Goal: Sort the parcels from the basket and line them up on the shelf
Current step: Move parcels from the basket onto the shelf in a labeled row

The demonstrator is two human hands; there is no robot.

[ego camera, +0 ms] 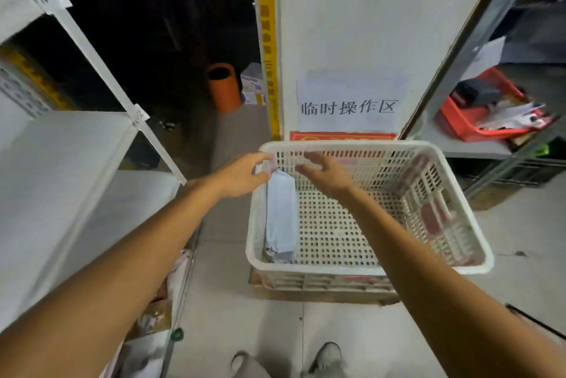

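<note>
A white perforated basket [465, 193] stands on the floor ahead of me. One light blue parcel [281, 215] leans upright against its left wall; the remainder of the basket floor is bare. My left hand [242, 175] is at the basket's far left corner, thumb and fingers apart around the rim just above the parcel's top end. Over the basket's far side, my right hand [324, 174] hovers to the right of the parcel with fingers spread and nothing in it. White shelf boards [61, 163] run along my left.
A flattened cardboard sheet [321, 296] lies under the basket. Packages sit on the low shelf level [153, 316] at my lower left. A red tray of clutter [477, 120] rests on the grey rack to the right. An orange tube [223, 86] stands behind. My shoes [327, 356] are on the floor.
</note>
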